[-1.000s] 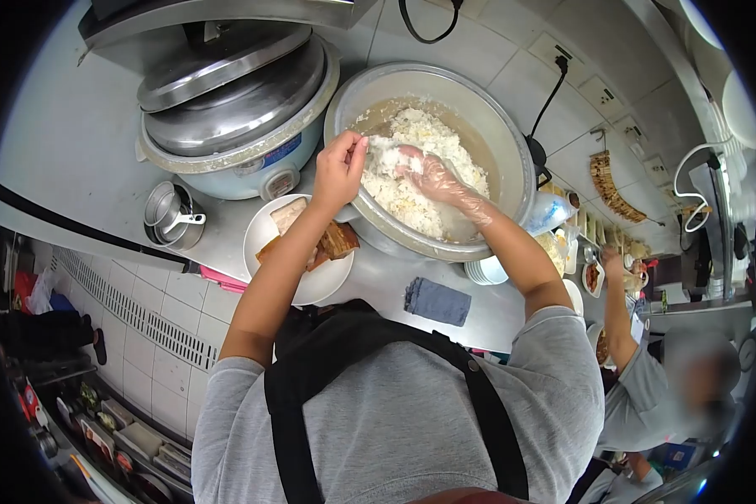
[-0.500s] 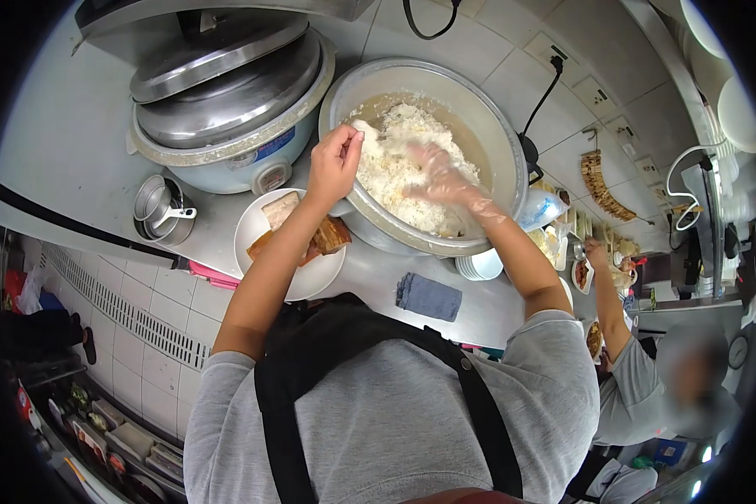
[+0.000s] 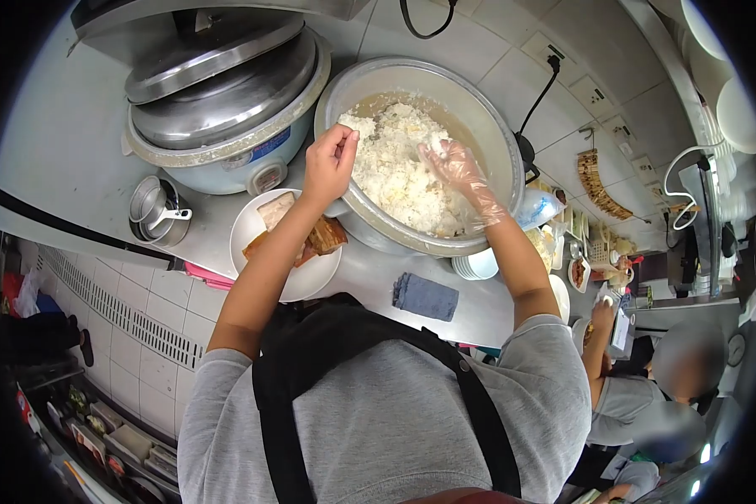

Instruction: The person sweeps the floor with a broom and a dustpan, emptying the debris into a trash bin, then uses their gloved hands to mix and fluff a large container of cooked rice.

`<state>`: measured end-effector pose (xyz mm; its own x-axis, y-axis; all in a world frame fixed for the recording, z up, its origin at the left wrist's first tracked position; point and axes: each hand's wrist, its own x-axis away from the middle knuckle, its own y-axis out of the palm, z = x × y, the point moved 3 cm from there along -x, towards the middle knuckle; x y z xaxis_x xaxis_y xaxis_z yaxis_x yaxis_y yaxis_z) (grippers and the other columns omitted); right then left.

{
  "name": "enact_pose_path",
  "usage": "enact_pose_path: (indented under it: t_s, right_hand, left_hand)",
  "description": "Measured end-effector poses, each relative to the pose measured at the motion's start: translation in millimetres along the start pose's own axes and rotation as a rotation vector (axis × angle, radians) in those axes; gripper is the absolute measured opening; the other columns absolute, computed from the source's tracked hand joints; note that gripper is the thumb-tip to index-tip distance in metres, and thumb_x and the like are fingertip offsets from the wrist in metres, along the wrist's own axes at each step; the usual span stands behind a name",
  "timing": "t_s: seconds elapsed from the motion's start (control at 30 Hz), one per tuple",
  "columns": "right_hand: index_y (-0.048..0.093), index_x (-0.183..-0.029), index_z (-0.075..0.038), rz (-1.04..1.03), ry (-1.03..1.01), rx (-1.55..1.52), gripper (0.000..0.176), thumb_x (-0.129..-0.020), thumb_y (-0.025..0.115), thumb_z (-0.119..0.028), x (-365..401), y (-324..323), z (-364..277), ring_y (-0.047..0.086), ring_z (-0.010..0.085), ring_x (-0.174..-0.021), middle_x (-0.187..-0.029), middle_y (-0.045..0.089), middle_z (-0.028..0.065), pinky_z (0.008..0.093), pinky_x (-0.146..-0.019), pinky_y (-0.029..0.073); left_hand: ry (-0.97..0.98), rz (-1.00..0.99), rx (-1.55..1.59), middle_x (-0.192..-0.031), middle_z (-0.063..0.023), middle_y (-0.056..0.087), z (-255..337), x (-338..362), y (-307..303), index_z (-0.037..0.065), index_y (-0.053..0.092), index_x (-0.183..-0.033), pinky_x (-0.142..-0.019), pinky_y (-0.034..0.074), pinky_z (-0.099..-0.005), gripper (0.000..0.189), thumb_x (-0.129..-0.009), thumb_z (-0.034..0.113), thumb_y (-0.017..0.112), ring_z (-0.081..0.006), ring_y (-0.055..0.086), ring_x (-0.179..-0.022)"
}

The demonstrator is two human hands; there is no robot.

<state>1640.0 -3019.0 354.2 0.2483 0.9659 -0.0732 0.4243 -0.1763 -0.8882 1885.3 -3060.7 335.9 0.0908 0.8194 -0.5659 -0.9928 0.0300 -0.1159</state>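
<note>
A large metal pot [image 3: 500, 126] holds a heap of white rice [image 3: 399, 181]. At its left rim my bare left hand [image 3: 333, 160] is closed, fingers curled in; what it grips, if anything, cannot be made out. My right hand [image 3: 455, 172], in a clear plastic glove, is over the right part of the rice, its fingers bent round some grains at the fingertips. Below my left hand, partly behind the forearm, a white plate [image 3: 307, 286] bears browned chunks of meat [image 3: 326, 237].
A rice cooker [image 3: 227, 172] with stacked metal lids stands left, metal cups [image 3: 155, 210] below it. A folded blue-grey cloth [image 3: 426, 296] lies in front of the pot, white bowls [image 3: 476, 265] beside it. Another person [image 3: 626, 403] works at the right.
My right hand has shifted slightly right and its fingers have drawn together. My left hand remains by the rim. The other person's arm has moved lower at the right.
</note>
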Motion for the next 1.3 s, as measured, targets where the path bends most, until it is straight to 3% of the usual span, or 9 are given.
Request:
enact_pose_path:
  t_s: [0.13, 0.53, 0.63, 0.7, 0.73, 0.83, 0.9, 1.23, 1.3]
  right_hand:
    - [0.065, -0.087, 0.003, 0.078, 0.005, -0.038, 0.057, -0.075, 0.066, -0.053, -28, 11, 41, 0.063, 0.0349, -0.077, -0.080, 0.065, 0.0234, 0.0397, -0.074, 0.049]
    - [0.038, -0.134, -0.006, -0.407, -0.172, 0.174, 0.071, -0.076, 0.067, -0.036, -97, 13, 37, 0.060, 0.0324, -0.099, -0.129, 0.046, 0.0235, 0.0395, -0.088, 0.048]
    - [0.042, -0.135, -0.008, -0.550, 0.098, -0.129, 0.068, -0.077, 0.067, -0.034, -132, 32, 50, 0.054, 0.0318, -0.108, -0.132, 0.044, 0.0213, 0.0362, -0.088, 0.047]
    - [0.053, -0.123, -0.003, -0.696, -0.382, 0.866, 0.061, -0.076, 0.068, -0.039, -161, 56, 64, 0.057, 0.0290, -0.100, -0.118, 0.054, 0.0211, 0.0338, -0.078, 0.050]
    - [0.053, -0.123, -0.003, -0.695, -0.394, 0.866, 0.061, -0.076, 0.068, -0.039, -172, 61, 69, 0.057, 0.0290, -0.100, -0.118, 0.054, 0.0211, 0.0338, -0.078, 0.050]
    - [0.062, -0.108, -0.001, -0.436, -0.083, 0.505, 0.053, -0.076, 0.068, -0.042, -189, 56, 69, 0.058, 0.0228, -0.086, -0.103, 0.059, 0.0151, 0.0305, -0.066, 0.050]
    - [0.062, -0.113, -0.006, -0.555, 0.304, -0.258, 0.064, -0.072, 0.068, -0.054, -188, 50, 60, 0.058, 0.0242, -0.095, -0.111, 0.058, 0.0159, 0.0369, -0.081, 0.046]
    - [0.065, -0.104, -0.002, -0.604, 0.358, -0.353, 0.047, -0.074, 0.071, -0.038, -164, 58, 16, 0.057, 0.0240, -0.106, -0.111, 0.061, 0.0150, 0.0316, -0.092, 0.043]
    - [0.065, -0.107, -0.005, -0.877, 0.512, -0.516, 0.041, -0.080, 0.064, -0.035, -167, 83, 45, 0.054, 0.0238, -0.112, -0.118, 0.059, 0.0128, 0.0345, -0.098, 0.039]
  left_hand:
    - [0.002, 0.005, -0.008, -0.066, -0.0042, 0.054, 0, 0, 0, -0.001, 0.057, -0.082, -0.054, 0.039, -0.0231, 0.015, -0.090, 0.012, 0.056, -0.0086, 0.046, -0.057]
    - [-0.027, 0.009, 0.007, -0.064, -0.0087, 0.052, 4, -2, -2, 0.000, 0.054, -0.078, -0.051, 0.039, -0.0271, 0.015, -0.087, 0.010, 0.057, -0.0160, 0.049, -0.054]
    - [-0.028, 0.019, 0.027, -0.065, -0.0083, 0.052, 2, -1, -2, 0.000, 0.054, -0.077, -0.051, 0.039, -0.0266, 0.013, -0.086, 0.008, 0.058, -0.0159, 0.048, -0.054]
    - [-0.033, 0.014, 0.011, -0.065, -0.0083, 0.052, 2, -2, -4, 0.000, 0.054, -0.077, -0.050, 0.038, -0.0266, 0.013, -0.086, 0.007, 0.058, -0.0159, 0.048, -0.054]
    - [-0.040, 0.000, 0.005, -0.066, -0.0084, 0.052, 2, -2, -4, 0.000, 0.054, -0.076, -0.050, 0.038, -0.0267, 0.012, -0.085, 0.007, 0.058, -0.0160, 0.048, -0.054]
    - [-0.028, 0.018, 0.010, -0.066, -0.0084, 0.052, 0, -3, -5, 0.000, 0.054, -0.075, -0.050, 0.038, -0.0266, 0.012, -0.084, 0.006, 0.059, -0.0160, 0.047, -0.054]
    - [-0.031, 0.029, 0.029, -0.065, -0.0081, 0.052, -1, -4, -3, 0.000, 0.054, -0.074, -0.050, 0.038, -0.0264, 0.012, -0.084, 0.005, 0.060, -0.0166, 0.048, -0.054]
    - [-0.057, 0.052, 0.011, -0.065, -0.0072, 0.052, -5, -1, -3, 0.001, 0.054, -0.074, -0.051, 0.038, -0.0269, 0.012, -0.083, 0.004, 0.060, -0.0169, 0.047, -0.054]
    - [-0.077, 0.064, 0.008, -0.065, -0.0073, 0.051, -5, -2, -3, 0.001, 0.054, -0.074, -0.052, 0.038, -0.0267, 0.012, -0.083, 0.004, 0.060, -0.0167, 0.047, -0.054]
